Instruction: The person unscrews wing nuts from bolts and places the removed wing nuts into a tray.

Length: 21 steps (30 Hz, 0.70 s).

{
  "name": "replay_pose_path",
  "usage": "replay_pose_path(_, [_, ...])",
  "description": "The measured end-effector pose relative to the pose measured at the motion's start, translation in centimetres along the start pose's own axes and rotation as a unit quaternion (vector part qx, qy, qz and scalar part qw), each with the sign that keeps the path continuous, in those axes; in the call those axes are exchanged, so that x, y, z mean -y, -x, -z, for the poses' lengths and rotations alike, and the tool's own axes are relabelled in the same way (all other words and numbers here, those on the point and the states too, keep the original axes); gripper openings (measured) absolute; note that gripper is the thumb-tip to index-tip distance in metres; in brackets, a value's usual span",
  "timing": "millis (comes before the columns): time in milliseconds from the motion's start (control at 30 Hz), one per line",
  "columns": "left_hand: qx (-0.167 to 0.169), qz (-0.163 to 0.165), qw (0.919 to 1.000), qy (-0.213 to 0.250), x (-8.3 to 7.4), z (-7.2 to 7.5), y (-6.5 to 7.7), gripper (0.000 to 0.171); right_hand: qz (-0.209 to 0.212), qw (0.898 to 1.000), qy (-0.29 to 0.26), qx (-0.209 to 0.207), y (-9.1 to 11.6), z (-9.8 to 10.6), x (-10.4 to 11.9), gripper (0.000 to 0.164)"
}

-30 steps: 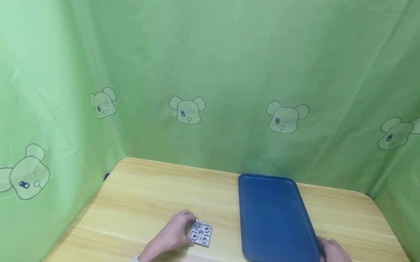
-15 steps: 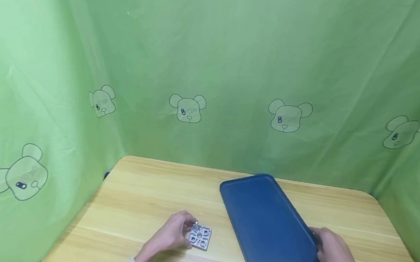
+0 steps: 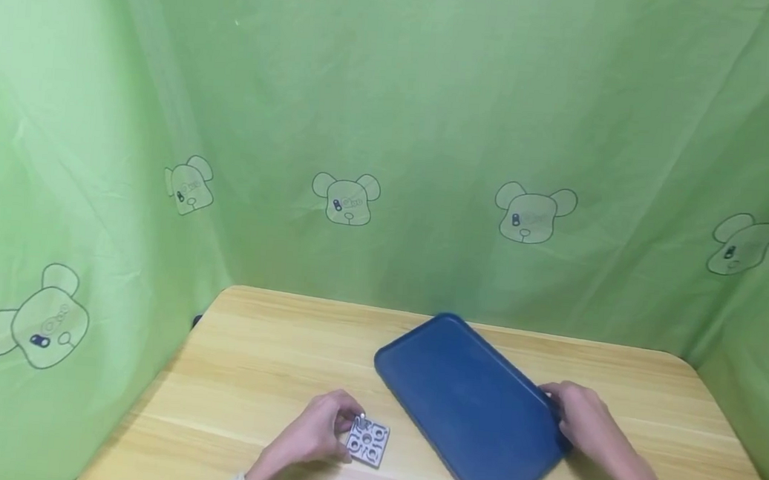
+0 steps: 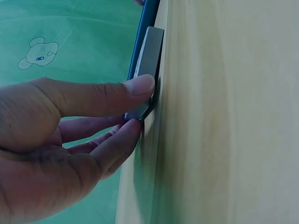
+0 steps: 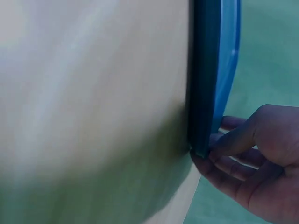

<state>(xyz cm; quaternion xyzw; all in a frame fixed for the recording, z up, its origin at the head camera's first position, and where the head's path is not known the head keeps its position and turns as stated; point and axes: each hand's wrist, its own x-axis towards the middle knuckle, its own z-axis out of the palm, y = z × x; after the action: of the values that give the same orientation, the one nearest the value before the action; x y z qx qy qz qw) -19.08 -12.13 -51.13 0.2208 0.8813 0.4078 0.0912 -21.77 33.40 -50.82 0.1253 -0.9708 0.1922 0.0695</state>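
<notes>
Head view: a person's left hand (image 3: 317, 430) pinches a small square grey block (image 3: 367, 442) by its near-left side, thumb at the closer corner and fingers at the farther one. The block's top is patterned with round holes and grooves, and a short pale-tipped pin (image 3: 362, 418) stands at the corner beside the fingers. From the left wrist, the thumb presses one edge of the block; whether it lies fully flat is hard to tell.

To the right of that hand, well apart, the right hand (image 3: 589, 427) grips the edge of a dark blue rectangular tray (image 3: 469, 406) near a corner, thumb and fingers pinching its rim. The tray slants between the two hands and reaches beyond them, near the block but not touching it.

Beneath both hands is a pale wood-grain surface (image 3: 269, 358); beyond them hangs a green curtain (image 3: 435, 95) printed with bear faces.
</notes>
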Motion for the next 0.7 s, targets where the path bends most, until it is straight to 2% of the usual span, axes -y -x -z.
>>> replay_pose_path(200, [0.010, -0.004, 0.9999, -0.007, 0.2, -0.3, 0.0, 0.064, 0.042, 0.999, -0.013, 0.001, -2.9, -0.7, -0.1, 0.053])
replay_pose_path(367, [0.016, -0.011, 0.9997, -0.018, 0.1, -0.7, -0.1, 0.064, 0.074, 0.997, 0.002, -0.008, -5.2, -1.1, -0.1, 0.052])
replay_pose_path(700, [0.028, 0.000, 0.9996, -0.002, -0.5, -1.2, 0.3, 0.064, 0.092, 0.996, 0.006, -0.003, -9.1, -2.4, 0.5, 0.042])
